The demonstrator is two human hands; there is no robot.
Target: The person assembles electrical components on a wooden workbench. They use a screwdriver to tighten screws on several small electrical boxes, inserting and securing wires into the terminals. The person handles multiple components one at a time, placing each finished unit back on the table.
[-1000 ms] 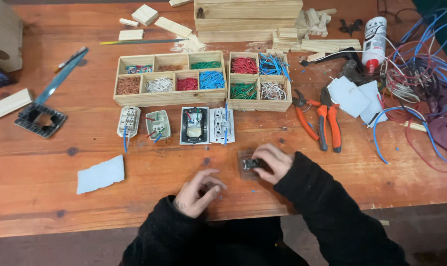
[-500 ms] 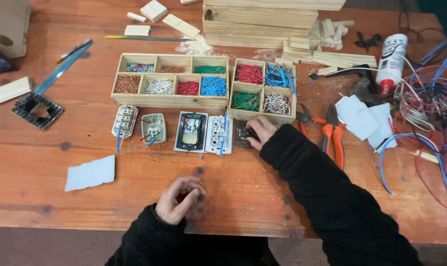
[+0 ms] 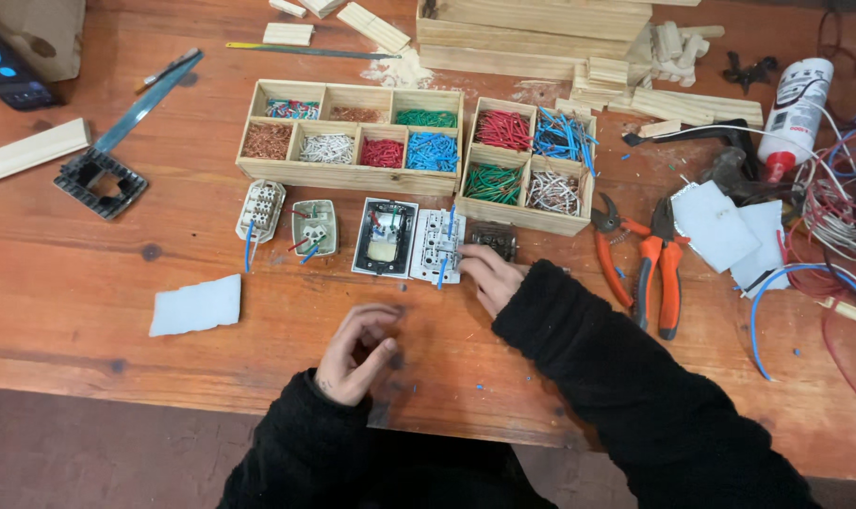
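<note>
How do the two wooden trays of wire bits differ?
The bigger tray on the left has seven compartments; the smaller tray has four. The bigger tray sits square to the table edge; the smaller tray is turned slightly. Both are pale wood, holding wire pieces sorted by colour.

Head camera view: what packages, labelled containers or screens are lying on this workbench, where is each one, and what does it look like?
Lit screen device: far left corner of the bench, dark slab with a blue glowing display.
Brown cardboard or paper package: far left edge, just behind the screen device, plain tan.
Squeeze bottle: far right, lying tilted, white body with a printed label and a red nozzle.
</note>
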